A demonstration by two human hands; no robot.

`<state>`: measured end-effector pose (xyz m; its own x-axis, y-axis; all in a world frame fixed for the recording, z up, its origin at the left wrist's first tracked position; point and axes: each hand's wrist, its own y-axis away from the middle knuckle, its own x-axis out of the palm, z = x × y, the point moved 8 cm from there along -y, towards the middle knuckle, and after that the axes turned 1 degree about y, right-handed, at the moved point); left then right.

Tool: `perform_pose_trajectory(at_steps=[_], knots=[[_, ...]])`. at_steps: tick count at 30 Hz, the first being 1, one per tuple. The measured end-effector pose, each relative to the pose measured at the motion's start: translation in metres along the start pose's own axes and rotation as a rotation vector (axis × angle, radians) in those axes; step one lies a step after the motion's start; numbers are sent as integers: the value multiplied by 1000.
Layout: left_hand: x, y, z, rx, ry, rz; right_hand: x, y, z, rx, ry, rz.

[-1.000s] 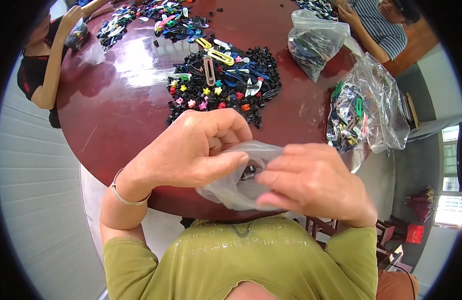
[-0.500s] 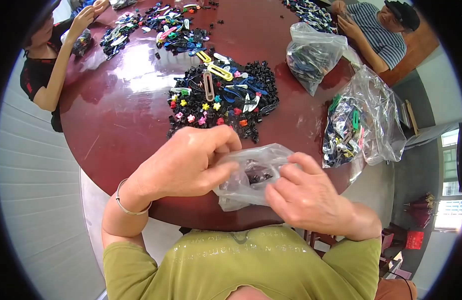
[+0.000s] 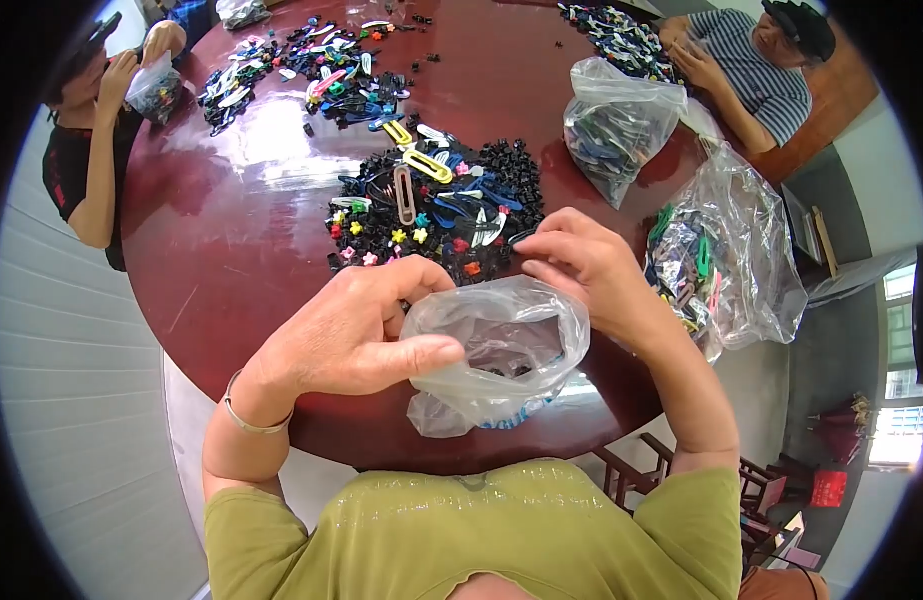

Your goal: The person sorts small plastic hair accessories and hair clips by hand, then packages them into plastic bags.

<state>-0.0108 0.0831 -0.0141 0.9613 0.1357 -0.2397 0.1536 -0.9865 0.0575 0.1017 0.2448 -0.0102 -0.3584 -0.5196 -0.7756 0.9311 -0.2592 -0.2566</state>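
My left hand grips the rim of a clear plastic bag, thumb on the near side and fingers behind. The bag's mouth gapes upward, with a few dark pieces inside and blue printing low on its front. Beyond it lies a pile of hair clips: small black claw clips, coloured flower-shaped ones and longer snap clips. My right hand is at the pile's near right edge, thumb and forefinger slightly apart beside the black clips. No clip shows clearly between them.
Two filled bags, one upright bag and one slumped bag, are on the right of the round red table. More clip heaps lie farther back. One person sits at left, another at far right.
My right hand has let go of the bag's rim and moved up to the clip pile. The bag's mouth has opened wider. The person at left has lowered a hand toward their bag.
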Motion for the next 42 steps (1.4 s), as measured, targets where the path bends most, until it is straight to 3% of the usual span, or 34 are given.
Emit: perform_pose_trajectory(at_steps=[6,13,19,22,31,35,39,42], knots=[[6,-1,-3,-41,-20,77,14,-15,3,-125,235,34],[18,3,-11,49,-125,227,21,-21,-11,0,113,65],[21,2,-9,-49,49,331,18,-21,-19,118,-25,61],[20,7,-10,106,16,339,18,-17,-15,95,-55,46],[23,7,-15,13,69,230,26,-14,-1,-100,71,5],[0,13,-31,126,-72,-3,18,-15,-2,-85,16,-77],[-1,10,-19,101,-305,16,12,-15,-5,-22,-84,-101],[1,8,-20,133,-309,36,18,-13,-1,-61,-82,10]])
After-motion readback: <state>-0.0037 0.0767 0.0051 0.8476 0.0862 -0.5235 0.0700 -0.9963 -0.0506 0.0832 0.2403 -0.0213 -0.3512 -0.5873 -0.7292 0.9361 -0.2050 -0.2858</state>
